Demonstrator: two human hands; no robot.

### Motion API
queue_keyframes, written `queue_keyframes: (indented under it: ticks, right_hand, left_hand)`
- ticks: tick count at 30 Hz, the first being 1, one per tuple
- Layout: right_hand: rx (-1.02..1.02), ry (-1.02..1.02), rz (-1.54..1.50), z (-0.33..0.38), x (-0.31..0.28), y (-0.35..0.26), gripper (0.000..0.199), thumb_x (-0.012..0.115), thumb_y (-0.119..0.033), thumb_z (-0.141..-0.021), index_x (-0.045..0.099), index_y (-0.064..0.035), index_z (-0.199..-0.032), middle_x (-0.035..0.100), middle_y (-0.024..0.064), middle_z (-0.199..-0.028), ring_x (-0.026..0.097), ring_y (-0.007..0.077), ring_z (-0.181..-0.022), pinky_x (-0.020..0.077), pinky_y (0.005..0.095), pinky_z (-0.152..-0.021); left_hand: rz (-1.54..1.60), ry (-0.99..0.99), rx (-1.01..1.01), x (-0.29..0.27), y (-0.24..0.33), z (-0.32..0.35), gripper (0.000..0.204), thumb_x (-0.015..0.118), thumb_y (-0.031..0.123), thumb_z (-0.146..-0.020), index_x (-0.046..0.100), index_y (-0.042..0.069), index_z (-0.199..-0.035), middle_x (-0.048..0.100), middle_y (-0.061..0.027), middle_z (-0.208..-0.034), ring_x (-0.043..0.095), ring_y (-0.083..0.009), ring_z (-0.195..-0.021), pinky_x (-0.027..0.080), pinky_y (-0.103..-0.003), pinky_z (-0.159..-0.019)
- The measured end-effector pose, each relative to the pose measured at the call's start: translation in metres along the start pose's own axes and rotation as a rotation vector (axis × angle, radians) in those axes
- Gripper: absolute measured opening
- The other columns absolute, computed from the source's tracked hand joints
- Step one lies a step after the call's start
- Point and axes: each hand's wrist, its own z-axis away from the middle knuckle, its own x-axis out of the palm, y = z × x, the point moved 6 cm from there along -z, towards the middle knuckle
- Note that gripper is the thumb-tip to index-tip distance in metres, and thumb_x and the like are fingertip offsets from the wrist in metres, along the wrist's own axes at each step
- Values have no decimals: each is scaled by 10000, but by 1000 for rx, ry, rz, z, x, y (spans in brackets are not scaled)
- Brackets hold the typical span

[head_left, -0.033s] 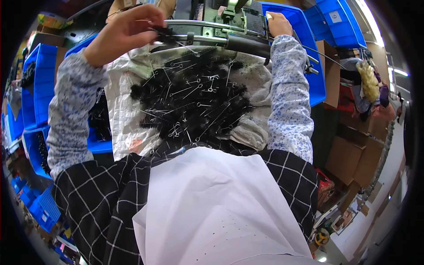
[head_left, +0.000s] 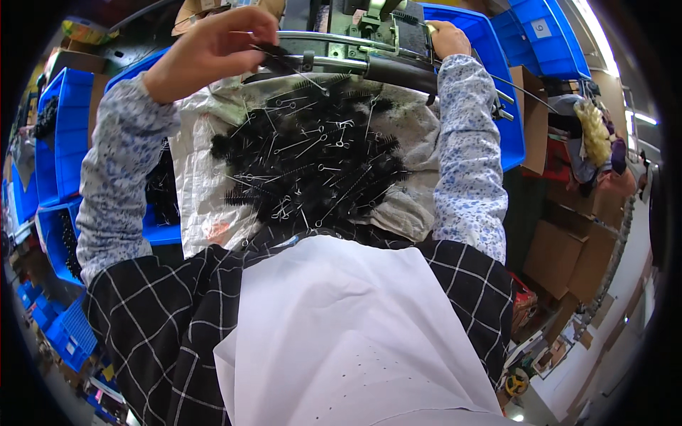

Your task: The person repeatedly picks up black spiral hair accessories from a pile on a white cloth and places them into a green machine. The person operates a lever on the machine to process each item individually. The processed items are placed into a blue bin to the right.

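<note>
My left hand (head_left: 213, 55), at the upper left, pinches a small black wire brush (head_left: 278, 58) by its bristled end. The brush's bare wire shank points right and down, ending in a small loop over the pile. My right hand (head_left: 449, 40) is closed at the right end of a metal machine (head_left: 355, 48); what its fingers grip is hidden. Below the machine lies a heap of black wire brushes (head_left: 312, 156) with looped metal ends, tangled in many directions. They rest on a whitish woven sack (head_left: 195, 156) spread across my lap.
Metal rails and a dark rounded bar (head_left: 398, 73) run along the machine's near side. A blue bin (head_left: 508, 135) stands right of my right arm, and blue crates (head_left: 58, 135) stack at the left. Cardboard boxes (head_left: 558, 252) sit at the lower right.
My left hand has shifted slightly to the right, carrying the brush, whose looped end now sits a little further right and lower. My right hand stays almost in place.
</note>
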Motion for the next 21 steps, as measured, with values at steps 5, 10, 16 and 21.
queue_keyframes:
  ticks: [5, 10, 16, 21]
  right_hand:
    - [112, 67, 165, 6, -52, 15, 264, 461, -242, -841, 621, -191, -1045, 630, 118, -963, 606, 287, -883, 473, 405, -778]
    - [-354, 191, -258, 59, -65, -81, 269, 495, -240, -841, 602, -151, -1072, 632, 131, -936, 608, 288, -851, 479, 388, -763]
    - [-409, -447, -824, 132, -38, -174, 315, 568, -220, -850, 562, -4, -1078, 636, 90, -883, 553, 108, -738, 449, 250, -677]
    - [-214, 265, 9, 61, -27, -79, 223, 547, -144, -803, 623, -167, -1012, 633, 70, -760, 614, 218, -747, 495, 357, -655]
  left_hand:
    - [-63, -57, 22, 24, -2, -14, 282, 501, -33, -801, 459, 43, -1069, 440, -11, -979, 481, -77, -906, 420, -225, -818]
    - [-7, 134, -16, 42, -24, -34, 271, 489, -43, -806, 446, 39, -1060, 444, -2, -988, 500, -68, -899, 427, -210, -809]
    - [-57, 280, 0, 53, -32, -30, 339, 531, -8, -794, 409, 13, -1109, 458, -57, -1049, 536, -108, -868, 460, -234, -740]
    - [-352, -161, -504, 35, -75, 51, 555, 605, 53, -744, 314, 61, -1217, 470, -113, -1041, 561, -179, -812, 472, -291, -711]
